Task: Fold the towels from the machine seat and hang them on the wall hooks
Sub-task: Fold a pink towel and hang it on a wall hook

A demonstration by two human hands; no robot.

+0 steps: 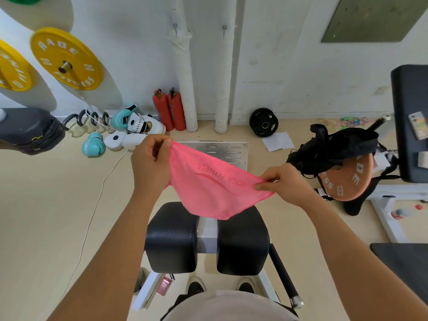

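Holding a pink towel (208, 181) stretched in the air between both hands, the person stands over the machine seat (207, 237); left hand (150, 161) raised higher and nearer the wall, fingers and thumb pinched shut on one corner of the cloth; right hand (284, 181) lower, thumb and fingers likewise clamped on the opposite corner. Towel sags in a shallow curve between the two grips, its lower edge hanging just above the two black seat pads without clearly touching them; printed lettering on the cloth reads upside down from this vantage, "YOGA FITNESS". Both forearms bare.

Wall hooks: two small hooks, one (175, 27) on the left white pipe, one (224, 28) on the right pipe, both high on the wall and well apart from the towel; nothing hangs on either.

Surroundings noted: yellow weight plate (66, 59) mounted on the wall at left; two red fire extinguishers (169, 110) standing at the base of the wall beside the pipes; boxing gloves (129, 130), teal and white, lying on the floor near them; black weight plate (263, 122) leaning against the wall; black bag (333, 151) draped over an orange plate (347, 179) at right.
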